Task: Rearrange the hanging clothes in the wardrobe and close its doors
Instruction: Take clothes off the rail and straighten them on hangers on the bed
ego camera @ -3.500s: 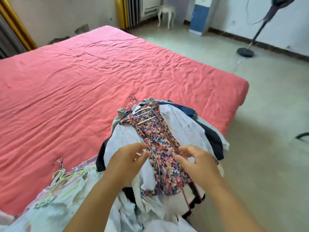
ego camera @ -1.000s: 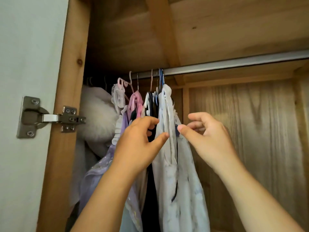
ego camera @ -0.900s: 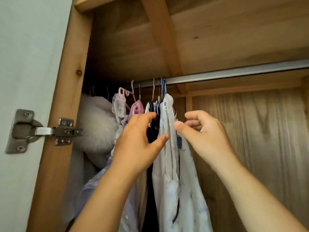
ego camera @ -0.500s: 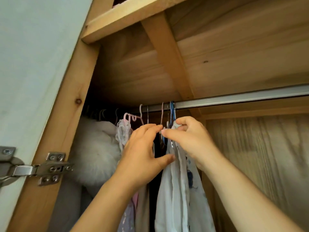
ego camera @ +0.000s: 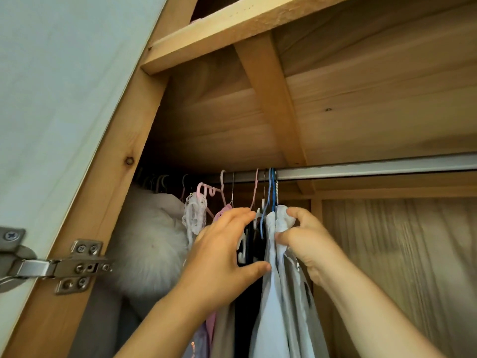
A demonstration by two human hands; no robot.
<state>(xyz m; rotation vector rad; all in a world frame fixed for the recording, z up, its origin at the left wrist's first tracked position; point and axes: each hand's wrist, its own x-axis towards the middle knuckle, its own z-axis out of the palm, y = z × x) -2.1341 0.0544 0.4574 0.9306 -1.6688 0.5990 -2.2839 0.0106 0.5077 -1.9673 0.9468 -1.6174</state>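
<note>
Inside the open wooden wardrobe a metal rail carries several hangers with clothes bunched at its left. A pale blue-white garment hangs rightmost on a blue hanger. My right hand pinches the top of that garment just under the hanger's hook. My left hand reaches between the pale garment and a dark garment, fingers straight, thumb touching the pale cloth. A white fluffy coat and a lace piece hang further left.
The wardrobe's left door stands open, held by a metal hinge on the wooden frame post. A shelf board and a cross beam sit above the rail. To the right of the clothes the rail is bare before the wooden back panel.
Earlier I faced clothes piled on a bed; since then I look into the wardrobe. In the last second both hands rose to the hanger tops and my right hand closed on the pale garment.
</note>
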